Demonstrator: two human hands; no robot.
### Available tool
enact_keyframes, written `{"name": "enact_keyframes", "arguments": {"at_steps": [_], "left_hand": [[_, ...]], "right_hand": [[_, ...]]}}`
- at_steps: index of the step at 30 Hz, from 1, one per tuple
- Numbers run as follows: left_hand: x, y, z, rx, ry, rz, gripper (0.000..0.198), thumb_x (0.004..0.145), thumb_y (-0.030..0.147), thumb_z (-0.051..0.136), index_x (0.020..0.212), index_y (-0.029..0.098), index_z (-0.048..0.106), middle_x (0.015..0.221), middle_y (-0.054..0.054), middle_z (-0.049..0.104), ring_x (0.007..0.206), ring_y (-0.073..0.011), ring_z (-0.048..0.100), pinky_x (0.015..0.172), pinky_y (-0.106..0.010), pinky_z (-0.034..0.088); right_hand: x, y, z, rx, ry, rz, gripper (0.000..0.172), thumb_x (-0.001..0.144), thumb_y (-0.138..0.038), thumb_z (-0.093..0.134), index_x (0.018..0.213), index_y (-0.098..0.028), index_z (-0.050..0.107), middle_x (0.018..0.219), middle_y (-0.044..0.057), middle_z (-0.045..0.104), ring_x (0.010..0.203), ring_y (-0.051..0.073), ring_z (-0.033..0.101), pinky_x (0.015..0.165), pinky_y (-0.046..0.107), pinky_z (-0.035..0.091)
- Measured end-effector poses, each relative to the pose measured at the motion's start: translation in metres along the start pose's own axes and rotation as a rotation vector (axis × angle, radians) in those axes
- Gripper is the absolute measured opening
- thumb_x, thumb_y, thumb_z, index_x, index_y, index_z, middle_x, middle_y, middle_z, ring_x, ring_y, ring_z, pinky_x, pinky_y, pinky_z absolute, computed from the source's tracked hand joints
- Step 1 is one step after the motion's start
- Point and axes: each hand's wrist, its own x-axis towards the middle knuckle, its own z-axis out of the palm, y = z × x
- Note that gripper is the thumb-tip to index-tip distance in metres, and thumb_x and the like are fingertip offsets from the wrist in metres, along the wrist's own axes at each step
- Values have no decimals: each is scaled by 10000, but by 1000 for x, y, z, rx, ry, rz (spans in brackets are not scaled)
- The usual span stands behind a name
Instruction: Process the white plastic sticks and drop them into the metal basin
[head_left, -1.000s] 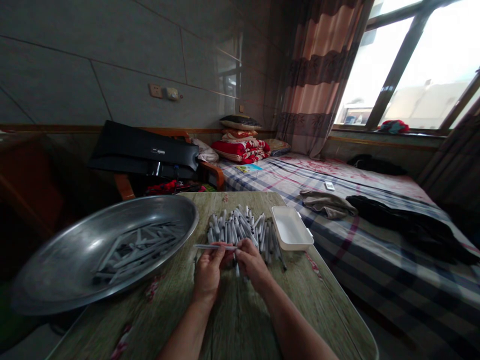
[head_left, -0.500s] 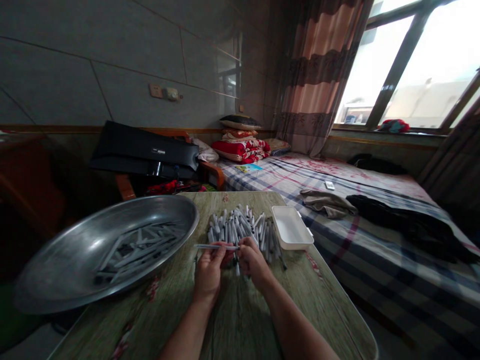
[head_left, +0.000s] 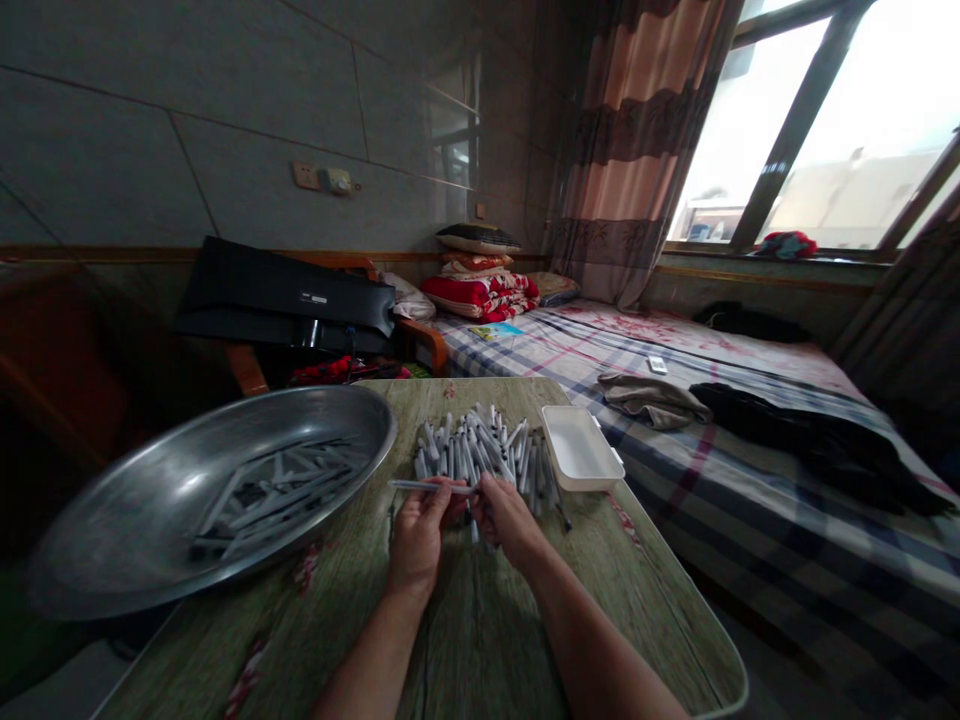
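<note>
Between my two hands lies a slim, translucent pen (head_left: 409,485), held level above the table. My left hand (head_left: 421,530) pinches it near its middle, thumb on top. The fingers of my right hand (head_left: 506,515) are closed around its right end, which they hide. Just beyond my hands a heap of similar pens (head_left: 480,440), pale with dark tips, is spread on the table. To the left, a large metal basin (head_left: 142,490) holds several more pens (head_left: 281,490) lying loosely across its bottom.
A white plastic box (head_left: 581,450) stands right of the heap on the wooden table (head_left: 465,640). The basin overhangs the table's left edge. Beyond the right edge is a bed (head_left: 637,480) with clothes on it. A black panel (head_left: 285,300) leans behind the table.
Both hands keep hold of the same pen in almost the same place. The whole view has shifted very slightly.
</note>
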Motion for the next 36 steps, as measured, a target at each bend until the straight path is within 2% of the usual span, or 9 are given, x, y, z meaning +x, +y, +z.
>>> {"name": "enact_keyframes", "arguments": {"at_steps": [3, 6, 9, 15, 20, 22, 26, 32, 36], "left_hand": [[-1, 1, 1, 15, 18, -4, 311, 655, 400, 780, 827, 193, 623, 814, -41, 734, 756, -218, 698, 685, -327, 533], [-1, 2, 2, 17, 35, -10, 325, 641, 413, 785, 822, 198, 623, 801, -33, 731, 760, -220, 697, 691, -331, 531], [-1, 3, 3, 14, 43, -9, 329, 639, 408, 785, 829, 195, 620, 801, -34, 729, 753, -217, 695, 671, -321, 530], [0, 1, 1, 31, 33, 11, 336, 652, 408, 775, 842, 180, 619, 791, -40, 725, 719, -197, 685, 668, -312, 528], [3, -1, -1, 16, 51, 13, 329, 651, 403, 780, 839, 191, 614, 785, -21, 721, 716, -190, 681, 648, -291, 515], [2, -1, -1, 33, 46, 14, 325, 655, 402, 776, 843, 192, 615, 792, -22, 720, 705, -186, 679, 639, -285, 511], [0, 1, 1, 90, 61, 33, 331, 656, 413, 769, 839, 182, 618, 785, -33, 721, 683, -181, 672, 634, -285, 512], [2, 5, 0, 72, 131, 76, 362, 629, 432, 773, 820, 168, 616, 743, -24, 699, 639, -165, 654, 604, -273, 511], [1, 5, -1, 98, 135, 103, 338, 664, 440, 746, 825, 173, 616, 743, -16, 686, 635, -152, 637, 590, -256, 504]], "right_hand": [[1, 1, 0, -101, -17, -19, 465, 789, -609, 494, 587, -192, 452, 437, -73, 379, 351, 48, 267, 335, 190, 179], [0, -2, 2, 22, -21, 2, 328, 718, -500, 610, 710, -211, 455, 473, -103, 390, 344, 49, 253, 326, 185, 145], [-2, -4, 3, 122, -15, 33, 311, 714, -470, 607, 841, -236, 447, 536, -105, 466, 335, 53, 253, 324, 179, 107], [-1, -1, 3, -45, -17, 15, 443, 775, -605, 511, 631, -191, 449, 445, -79, 389, 348, 44, 264, 338, 187, 153], [-3, -7, 4, 143, -57, 95, 317, 705, -454, 624, 816, -221, 440, 526, -107, 472, 331, 34, 244, 351, 165, 95], [-3, -7, 4, 163, -75, 144, 346, 742, -531, 563, 830, -216, 453, 530, -92, 503, 321, 36, 235, 352, 169, 88], [-2, -2, 4, 71, -38, 133, 443, 752, -624, 520, 670, -194, 452, 465, -81, 427, 331, 38, 260, 340, 184, 116], [-3, -6, 3, 188, -63, 130, 222, 633, -287, 603, 730, -220, 415, 507, -107, 434, 337, 37, 258, 358, 165, 81], [-5, -12, 0, 360, -134, 231, 224, 597, -224, 549, 783, -226, 424, 538, -93, 491, 345, 47, 284, 374, 161, 89]]}}
